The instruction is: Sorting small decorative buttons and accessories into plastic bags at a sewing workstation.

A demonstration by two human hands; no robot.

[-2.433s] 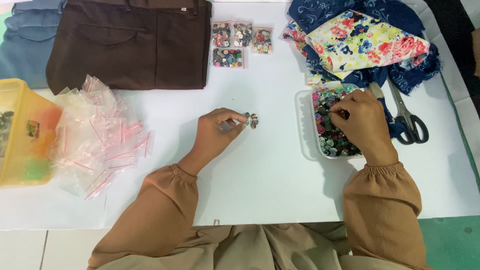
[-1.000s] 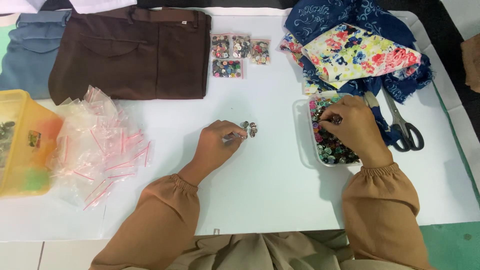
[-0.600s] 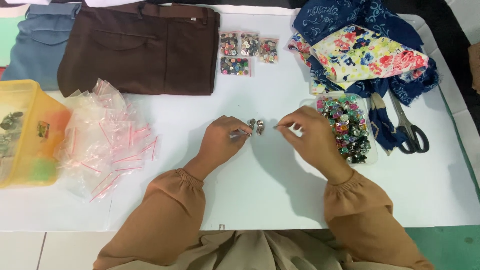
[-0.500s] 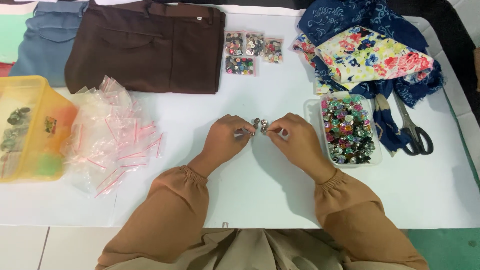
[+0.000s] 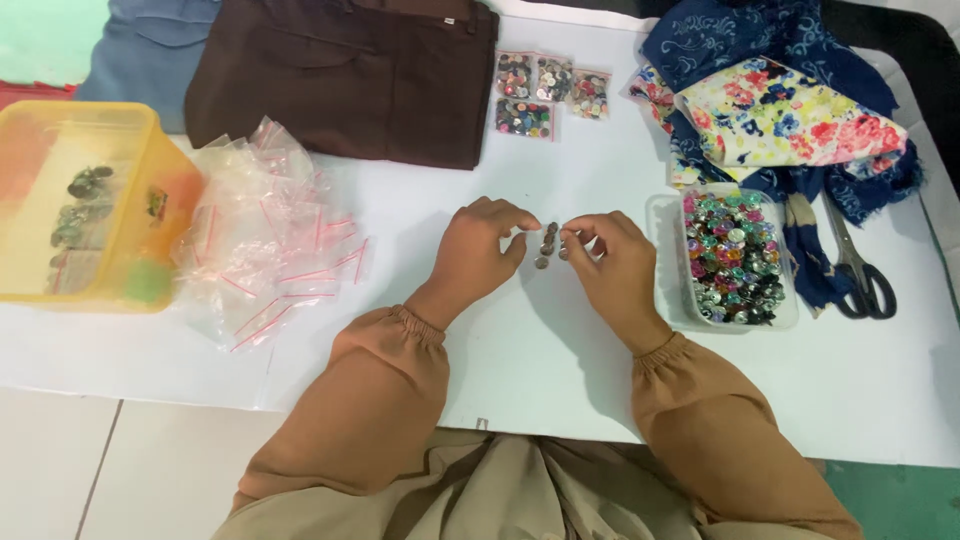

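Both hands meet over a small cluster of buttons at the centre of the white bench.

The left hand point(image 5: 478, 255) and right hand point(image 5: 612, 268) rest on the bench point(image 5: 540, 360), fingertips pinched at the small cluster of buttons point(image 5: 548, 243) lying between them; whether either grip actually grasps a button cannot be told. Toward the right edge sits a clear tray of coloured buttons point(image 5: 732, 258), with scissors point(image 5: 858, 268) beyond it. Toward the left edge lie empty plastic bags point(image 5: 262, 232) and a yellow tub point(image 5: 80, 215). Along the far edge lie filled button bags point(image 5: 548, 88) and brown fabric point(image 5: 345, 75).
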